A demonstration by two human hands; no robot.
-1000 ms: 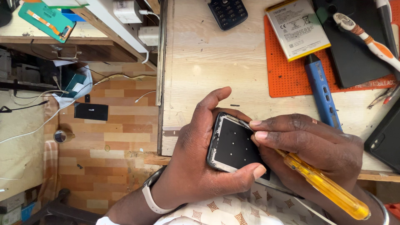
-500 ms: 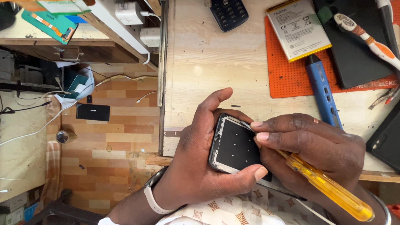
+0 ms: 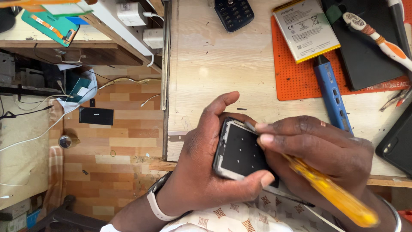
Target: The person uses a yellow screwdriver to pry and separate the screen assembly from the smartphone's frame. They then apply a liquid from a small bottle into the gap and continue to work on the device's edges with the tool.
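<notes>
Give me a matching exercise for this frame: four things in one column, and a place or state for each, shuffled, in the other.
1. phone frame
2. screwdriver
3. battery
4. keypad phone

a. lying partly on the orange mat
b. held in the left hand
c. at the top edge, on bare wood
d. gripped in the right hand

Pairs: 1-b, 2-d, 3-a, 4-c

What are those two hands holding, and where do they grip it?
The left hand cups a small dark phone by its long edges. The right hand grips a yellow-handled screwdriver near the shaft.
</notes>
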